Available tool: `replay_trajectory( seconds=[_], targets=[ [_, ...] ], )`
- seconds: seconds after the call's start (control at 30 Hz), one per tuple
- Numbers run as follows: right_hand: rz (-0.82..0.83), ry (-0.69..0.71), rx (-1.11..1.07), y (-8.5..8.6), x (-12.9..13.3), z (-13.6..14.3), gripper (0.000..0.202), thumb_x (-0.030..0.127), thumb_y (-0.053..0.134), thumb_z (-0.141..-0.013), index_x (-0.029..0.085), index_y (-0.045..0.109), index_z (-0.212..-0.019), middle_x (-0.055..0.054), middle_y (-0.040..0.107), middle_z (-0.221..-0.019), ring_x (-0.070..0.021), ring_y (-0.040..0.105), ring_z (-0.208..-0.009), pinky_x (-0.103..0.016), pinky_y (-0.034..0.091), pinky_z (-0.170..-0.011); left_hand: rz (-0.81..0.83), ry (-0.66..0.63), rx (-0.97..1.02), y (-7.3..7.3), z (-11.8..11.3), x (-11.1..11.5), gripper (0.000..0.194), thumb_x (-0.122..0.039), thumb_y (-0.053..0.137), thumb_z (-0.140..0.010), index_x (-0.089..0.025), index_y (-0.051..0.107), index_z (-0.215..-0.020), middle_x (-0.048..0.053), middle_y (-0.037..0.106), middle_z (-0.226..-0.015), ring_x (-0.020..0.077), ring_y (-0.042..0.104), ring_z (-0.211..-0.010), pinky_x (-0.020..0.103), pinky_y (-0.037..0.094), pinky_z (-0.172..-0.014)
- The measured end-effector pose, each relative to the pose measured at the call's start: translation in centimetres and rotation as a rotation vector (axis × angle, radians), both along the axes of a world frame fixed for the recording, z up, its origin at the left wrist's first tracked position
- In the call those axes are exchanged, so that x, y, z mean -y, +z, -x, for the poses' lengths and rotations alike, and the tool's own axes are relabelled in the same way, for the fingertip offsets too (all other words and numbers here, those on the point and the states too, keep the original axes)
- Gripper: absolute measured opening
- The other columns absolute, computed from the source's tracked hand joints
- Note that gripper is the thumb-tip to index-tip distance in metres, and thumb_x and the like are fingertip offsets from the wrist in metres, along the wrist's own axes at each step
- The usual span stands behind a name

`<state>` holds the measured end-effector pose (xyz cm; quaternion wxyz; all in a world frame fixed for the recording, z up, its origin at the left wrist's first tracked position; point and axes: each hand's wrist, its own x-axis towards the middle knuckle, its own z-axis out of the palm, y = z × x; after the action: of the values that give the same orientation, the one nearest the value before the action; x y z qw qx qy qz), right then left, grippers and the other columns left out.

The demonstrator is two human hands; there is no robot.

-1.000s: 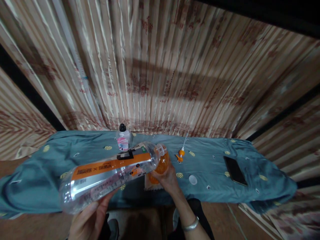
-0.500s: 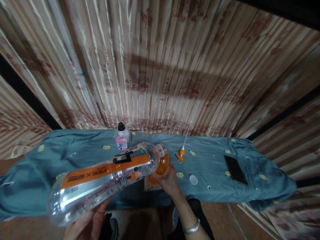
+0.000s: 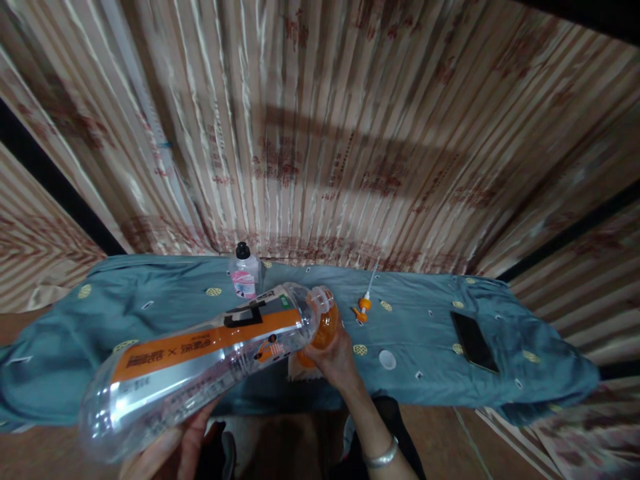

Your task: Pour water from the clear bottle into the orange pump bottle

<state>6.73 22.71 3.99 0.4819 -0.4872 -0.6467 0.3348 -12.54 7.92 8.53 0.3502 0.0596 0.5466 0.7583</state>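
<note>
My left hand is closed around the lower part of a large clear plastic bottle with an orange and silver label. The bottle is tilted, its neck pointing right and up, its base toward me at the lower left. My right hand grips an orange bottle whose mouth is at the clear bottle's mouth. Whether the two mouths touch, I cannot tell. Part of the orange bottle is hidden by my fingers and by the clear bottle. An orange pump head with a thin tube lies just beyond my right hand.
A blue-green cloth covers the long table. On it are a small bottle with a black cap at the back, a white round cap, and a dark phone at right. A pleated curtain hangs behind.
The clear bottle's base has swung slightly left and down toward me, with my left hand. My right hand and the orange bottle stay nearly in place.
</note>
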Motion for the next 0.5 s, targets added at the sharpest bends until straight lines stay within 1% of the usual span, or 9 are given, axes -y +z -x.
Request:
replay_trajectory(
  seconds=[0.03, 0.07, 0.1, 0.13, 0.2, 0.27, 0.33, 0.4, 0.5],
  targets=[
    [0.008, -0.003, 0.001, 0.0, 0.0, 0.0, 0.090, 0.025, 0.085, -0.066, 0.021, 0.050, -0.149, -0.013, 0.063, -0.145, -0.0338, 0.062, -0.134, -0.052, 0.049, -0.116, 0.063, 0.036, 0.059, 0.6, -0.2, -0.1, 0.054, -0.045, 0.085, -0.054, -0.035, 0.074, -0.106, 0.000, 0.079, -0.096, 0.0343, 0.073, -0.105, 0.040, 0.056, -0.092],
    [0.010, -0.008, 0.001, 0.0, 0.0, 0.0, 0.091, 0.026, 0.085, -0.066, 0.021, 0.049, -0.149, -0.014, 0.063, -0.145, -0.0339, 0.062, -0.134, -0.052, 0.049, -0.116, 0.073, 0.076, 0.095, 1.0, -0.3, -0.2, 0.057, -0.047, 0.085, -0.052, -0.035, 0.073, -0.106, 0.000, 0.079, -0.100, 0.0355, 0.069, -0.116, 0.041, 0.054, -0.095],
    [0.007, -0.013, -0.002, 0.0, 0.0, 0.0, 0.091, 0.027, 0.086, -0.066, 0.021, 0.049, -0.149, -0.014, 0.063, -0.145, -0.0340, 0.061, -0.134, -0.052, 0.049, -0.116, 0.077, 0.074, 0.128, 1.3, -0.4, -0.3, 0.057, -0.045, 0.085, -0.051, -0.035, 0.073, -0.106, 0.000, 0.079, -0.106, 0.0352, 0.061, -0.128, 0.041, 0.050, -0.100],
    [-0.002, -0.017, -0.004, 0.0, 0.0, 0.0, 0.091, 0.028, 0.086, -0.066, 0.021, 0.049, -0.149, -0.014, 0.063, -0.145, -0.0341, 0.061, -0.135, -0.051, 0.048, -0.117, 0.061, 0.068, 0.142, 1.5, -0.5, -0.3, 0.056, -0.044, 0.085, -0.051, -0.034, 0.074, -0.106, 0.000, 0.078, -0.112, 0.0346, 0.055, -0.136, 0.040, 0.048, -0.103],
    [-0.025, -0.010, -0.004, 0.1, 0.0, 0.1, 0.089, 0.029, 0.085, -0.067, 0.020, 0.051, -0.148, -0.013, 0.062, -0.146, -0.0337, 0.059, -0.137, -0.050, 0.047, -0.119, -0.017, 0.044, 0.115, 1.4, -0.5, -0.3, 0.052, -0.042, 0.083, -0.059, -0.033, 0.073, -0.109, -0.001, 0.075, -0.122, 0.0319, 0.043, -0.146, 0.039, 0.046, -0.107],
    [-0.031, 0.000, 0.000, 0.3, 0.0, 0.1, 0.088, 0.029, 0.085, -0.068, 0.020, 0.051, -0.148, -0.013, 0.062, -0.147, -0.0333, 0.059, -0.137, -0.049, 0.047, -0.118, -0.122, 0.037, 0.046, 1.1, -0.5, -0.4, 0.047, -0.041, 0.080, -0.067, -0.034, 0.072, -0.113, -0.001, 0.073, -0.128, 0.0301, 0.038, -0.149, 0.041, 0.048, -0.107],
    [-0.025, -0.008, 0.009, 0.3, 0.0, 0.1, 0.089, 0.030, 0.085, -0.068, 0.020, 0.050, -0.149, -0.014, 0.062, -0.147, -0.0337, 0.060, -0.136, -0.049, 0.048, -0.117, -0.184, 0.039, -0.006, 1.1, -0.5, -0.6, 0.046, -0.039, 0.080, -0.069, -0.034, 0.072, -0.115, -0.002, 0.072, -0.130, 0.0300, 0.036, -0.150, 0.043, 0.049, -0.107],
    [-0.034, -0.015, 0.026, 0.2, 0.0, 0.1, 0.089, 0.031, 0.085, -0.067, 0.019, 0.050, -0.148, -0.015, 0.062, -0.145, -0.0347, 0.060, -0.135, -0.051, 0.048, -0.117, -0.189, 0.038, -0.006, 1.5, -0.5, -0.9, 0.051, -0.039, 0.082, -0.065, -0.034, 0.072, -0.114, -0.002, 0.071, -0.132, 0.0321, 0.034, -0.151, 0.044, 0.050, -0.108],
    [-0.076, -0.013, 0.039, -0.1, 0.0, 0.1, 0.086, 0.031, 0.085, -0.068, 0.018, 0.051, -0.146, -0.016, 0.063, -0.143, -0.0346, 0.060, -0.135, -0.050, 0.048, -0.117, -0.157, 0.066, 0.003, 1.8, -0.5, -1.1, 0.060, -0.041, 0.084, -0.060, -0.036, 0.071, -0.118, -0.003, 0.068, -0.136, 0.0333, 0.035, -0.150, 0.044, 0.049, -0.109]
  ],
)
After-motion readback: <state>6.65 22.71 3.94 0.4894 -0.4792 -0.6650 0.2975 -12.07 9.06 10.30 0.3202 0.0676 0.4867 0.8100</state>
